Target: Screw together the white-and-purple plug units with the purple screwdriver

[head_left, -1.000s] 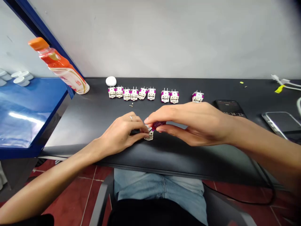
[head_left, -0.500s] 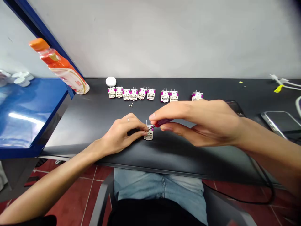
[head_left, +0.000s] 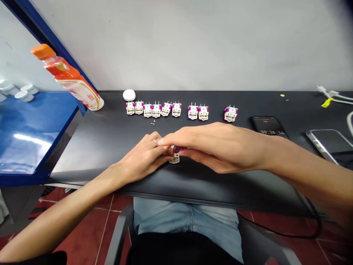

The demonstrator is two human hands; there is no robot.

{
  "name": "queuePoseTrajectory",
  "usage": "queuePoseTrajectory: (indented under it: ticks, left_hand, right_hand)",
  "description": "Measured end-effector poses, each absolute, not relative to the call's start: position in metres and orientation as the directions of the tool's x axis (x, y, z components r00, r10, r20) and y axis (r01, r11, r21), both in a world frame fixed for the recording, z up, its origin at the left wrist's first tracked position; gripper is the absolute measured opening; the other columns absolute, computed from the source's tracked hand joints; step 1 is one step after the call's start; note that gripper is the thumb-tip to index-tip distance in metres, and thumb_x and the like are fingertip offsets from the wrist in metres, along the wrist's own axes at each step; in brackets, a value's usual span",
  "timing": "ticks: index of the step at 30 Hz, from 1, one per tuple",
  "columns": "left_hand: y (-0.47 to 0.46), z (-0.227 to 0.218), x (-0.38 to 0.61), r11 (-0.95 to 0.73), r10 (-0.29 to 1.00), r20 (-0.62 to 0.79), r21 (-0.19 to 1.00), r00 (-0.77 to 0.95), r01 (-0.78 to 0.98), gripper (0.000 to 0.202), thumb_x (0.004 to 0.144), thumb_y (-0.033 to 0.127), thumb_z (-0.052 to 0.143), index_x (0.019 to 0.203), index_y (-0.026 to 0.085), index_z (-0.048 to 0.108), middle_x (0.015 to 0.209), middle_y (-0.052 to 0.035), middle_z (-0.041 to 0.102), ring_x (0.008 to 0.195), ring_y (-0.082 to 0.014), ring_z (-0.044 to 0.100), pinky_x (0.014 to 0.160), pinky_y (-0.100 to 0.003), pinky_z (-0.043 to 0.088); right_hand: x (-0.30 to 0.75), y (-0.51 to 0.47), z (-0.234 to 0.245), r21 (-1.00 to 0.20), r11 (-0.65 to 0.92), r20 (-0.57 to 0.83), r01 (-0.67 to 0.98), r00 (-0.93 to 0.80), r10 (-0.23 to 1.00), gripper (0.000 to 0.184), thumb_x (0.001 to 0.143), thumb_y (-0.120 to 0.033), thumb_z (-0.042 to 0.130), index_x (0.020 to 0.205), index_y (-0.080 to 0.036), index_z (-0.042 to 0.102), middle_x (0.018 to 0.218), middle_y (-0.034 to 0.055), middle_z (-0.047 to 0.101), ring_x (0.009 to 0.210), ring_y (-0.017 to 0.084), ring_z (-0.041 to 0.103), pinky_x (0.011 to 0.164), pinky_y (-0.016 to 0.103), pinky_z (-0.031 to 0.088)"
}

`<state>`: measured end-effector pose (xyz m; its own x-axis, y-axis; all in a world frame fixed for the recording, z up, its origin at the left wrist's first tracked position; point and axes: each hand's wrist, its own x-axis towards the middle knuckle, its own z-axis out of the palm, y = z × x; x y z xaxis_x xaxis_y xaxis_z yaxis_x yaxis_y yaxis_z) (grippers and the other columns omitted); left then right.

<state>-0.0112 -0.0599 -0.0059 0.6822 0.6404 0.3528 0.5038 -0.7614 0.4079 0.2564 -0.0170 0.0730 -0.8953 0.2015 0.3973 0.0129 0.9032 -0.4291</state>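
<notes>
My left hand [head_left: 143, 156], a ring on one finger, is closed on a white and purple plug adapter [head_left: 175, 159] near the front of the black table. Only the lower part of that adapter shows; fingers cover the rest. My right hand [head_left: 217, 147] is closed around the red-purple handle of a screwdriver [head_left: 178, 149], held over the adapter. The screwdriver's shaft and tip are hidden behind my fingers. Beyond my hands lie several tiny brass-coloured screws [head_left: 153, 123].
Several similar adapters [head_left: 156, 110] stand in a row at the back, with one adapter [head_left: 231, 114] farther right. A white rounded object [head_left: 129, 95] and an orange bottle [head_left: 75, 81] are at left. Rightward lie a phone showing a timer [head_left: 266, 124], another phone [head_left: 331, 141] and a white cable [head_left: 335, 96].
My right hand has moved left and closer to my left hand, bringing the screwdriver handle over the adapter. The shaft and the pins are now covered, and the timer phone is uncovered.
</notes>
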Motion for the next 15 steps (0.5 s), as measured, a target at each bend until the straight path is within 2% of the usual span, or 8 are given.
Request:
queuePoseTrajectory:
  ticks: [7,12,15]
  left_hand:
    - [-0.0644,-0.0049,-0.0079,-0.760,0.649,0.386,0.375,0.656,0.531,0.022,0.119,0.030,0.054,0.116,0.022,0.074,0.108,-0.0063,0.079,0.093,-0.0202,0.075,0.081,-0.030,0.059]
    - [-0.0644,-0.0042,-0.0072,-0.753,0.658,0.372,0.330,0.654,0.570,0.025,0.120,0.030,0.051,0.120,0.021,0.074,0.117,-0.0091,0.080,0.103,-0.0225,0.078,0.086,-0.033,0.063]
    - [-0.0627,-0.0056,-0.0082,-0.758,0.652,0.372,0.343,0.661,0.555,0.022,0.119,0.029,0.053,0.122,0.021,0.073,0.115,-0.0087,0.080,0.102,-0.0221,0.079,0.086,-0.032,0.063]
  right_hand:
    - [0.2529,-0.0155,0.0724,-0.303,0.952,0.481,0.049,-0.854,0.197,0.029,0.116,-0.020,0.057,0.141,-0.017,0.071,0.111,0.0058,0.086,0.092,0.018,0.080,0.075,0.028,0.061]
    - [0.2545,-0.0151,0.0725,-0.301,0.951,0.465,0.071,-0.860,0.212,0.028,0.117,-0.022,0.055,0.140,-0.018,0.071,0.109,0.0041,0.085,0.089,0.016,0.080,0.075,0.027,0.061]
    - [0.2546,-0.0142,0.0719,-0.285,0.957,0.491,0.046,-0.851,0.187,0.027,0.117,-0.019,0.055,0.139,-0.015,0.069,0.112,0.0052,0.086,0.091,0.015,0.080,0.077,0.027,0.062]
